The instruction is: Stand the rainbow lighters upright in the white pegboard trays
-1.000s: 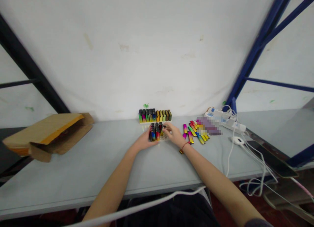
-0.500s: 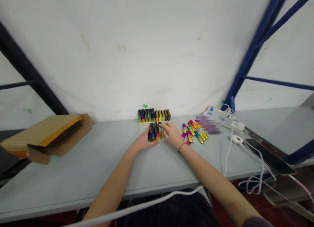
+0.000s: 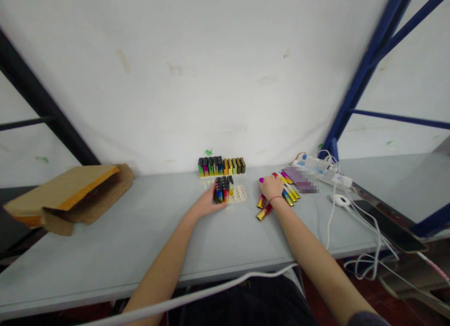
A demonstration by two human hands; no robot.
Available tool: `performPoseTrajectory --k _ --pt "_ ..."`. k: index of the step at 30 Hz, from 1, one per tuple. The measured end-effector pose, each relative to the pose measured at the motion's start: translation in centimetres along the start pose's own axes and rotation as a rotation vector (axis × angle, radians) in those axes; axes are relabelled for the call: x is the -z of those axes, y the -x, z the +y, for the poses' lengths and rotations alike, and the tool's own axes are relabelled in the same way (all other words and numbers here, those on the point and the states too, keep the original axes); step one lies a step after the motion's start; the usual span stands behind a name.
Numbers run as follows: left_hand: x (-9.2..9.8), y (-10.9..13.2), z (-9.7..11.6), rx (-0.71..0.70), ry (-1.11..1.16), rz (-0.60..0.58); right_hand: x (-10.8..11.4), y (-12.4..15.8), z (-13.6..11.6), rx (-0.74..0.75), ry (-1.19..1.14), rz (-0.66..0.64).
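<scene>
My left hand is closed around the left end of a white tray with round holes. Black-topped lighters in bright colours stand upright in the tray's left part; holes show at its right. Over a loose pile of shiny multicoloured lighter-shaped pieces is my right hand, its fingers curled down among them. What its fingertips grip is hidden. One red and yellow piece sticks out below this hand, towards me.
A second rack of lighters, black-topped and yellowish, stands by the wall. At left lies an open cardboard box. A power strip, white cables and a dark phone-like slab are at right. A blurred purple patch borders the pile.
My right hand has left the tray and moved right onto the loose pile, where pieces have shifted. The tray's holes now show. My left hand stays on the tray.
</scene>
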State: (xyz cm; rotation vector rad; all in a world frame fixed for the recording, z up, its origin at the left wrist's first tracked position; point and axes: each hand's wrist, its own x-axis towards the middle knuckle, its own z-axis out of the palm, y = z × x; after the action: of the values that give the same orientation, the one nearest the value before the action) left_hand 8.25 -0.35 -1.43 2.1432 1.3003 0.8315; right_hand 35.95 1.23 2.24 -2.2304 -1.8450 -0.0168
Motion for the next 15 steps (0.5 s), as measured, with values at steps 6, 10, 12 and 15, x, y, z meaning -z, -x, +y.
performPoseTrajectory --k 6,10,12,15 --pt "-0.1 -0.1 -0.2 -0.015 -0.011 0.005 -0.9 -0.4 -1.2 0.214 -0.119 0.027" --pt "-0.1 -0.1 -0.3 -0.034 -0.023 0.000 -1.3 -0.8 -1.3 0.355 -0.424 0.083" --pt "-0.1 -0.1 -0.3 -0.055 -0.015 0.002 -1.4 -0.7 -1.4 0.348 -0.581 0.063" --pt "-0.2 -0.1 -0.4 -0.063 0.005 0.000 -1.4 -0.4 -1.7 0.285 -0.801 0.037"
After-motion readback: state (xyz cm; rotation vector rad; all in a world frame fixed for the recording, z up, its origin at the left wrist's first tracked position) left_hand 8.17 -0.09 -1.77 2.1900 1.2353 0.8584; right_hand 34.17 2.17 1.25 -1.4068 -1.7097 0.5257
